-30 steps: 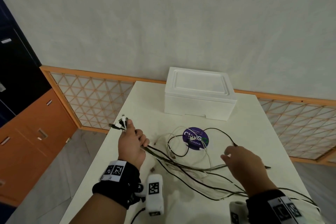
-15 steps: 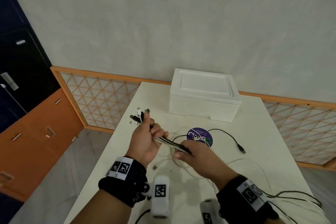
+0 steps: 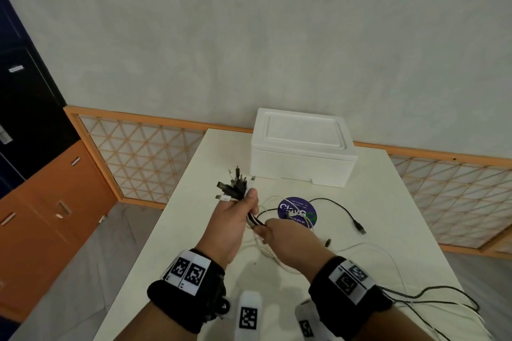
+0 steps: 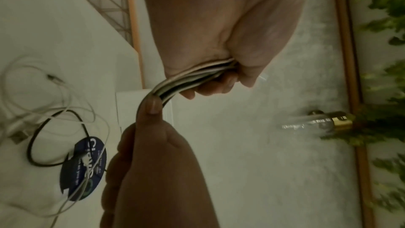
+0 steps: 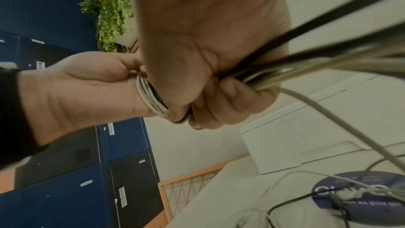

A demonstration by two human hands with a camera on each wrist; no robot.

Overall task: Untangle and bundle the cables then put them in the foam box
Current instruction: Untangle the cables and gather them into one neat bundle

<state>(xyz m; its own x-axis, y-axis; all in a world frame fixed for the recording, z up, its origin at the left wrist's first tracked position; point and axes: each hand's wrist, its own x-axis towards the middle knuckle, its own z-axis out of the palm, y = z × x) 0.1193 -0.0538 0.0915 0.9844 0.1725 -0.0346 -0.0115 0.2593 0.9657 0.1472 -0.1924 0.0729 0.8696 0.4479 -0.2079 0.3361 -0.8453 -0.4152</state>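
Note:
My left hand (image 3: 235, 213) grips a bunch of black and white cables (image 3: 253, 220), their plug ends (image 3: 234, 185) fanning out above the fist. My right hand (image 3: 273, 230) grips the same bunch just below the left fist; its thumb presses the strands (image 4: 175, 84) in the left wrist view. In the right wrist view the cables (image 5: 153, 100) run between both fists and trail off to the right. The loose lengths (image 3: 346, 210) loop over the white table (image 3: 388, 202). The white foam box (image 3: 302, 147) stands closed at the table's far side.
A round purple sticker (image 3: 297, 210) lies on the table under the loops. Cable tails (image 3: 432, 299) run off the near right edge. An orange lattice screen (image 3: 138, 158) borders the table; orange and dark cabinets (image 3: 41, 202) stand at the left.
My right hand left the loose cables at the right and came in to grip the bunch just below my left fist. The left hand rose and shifted right with the plug ends.

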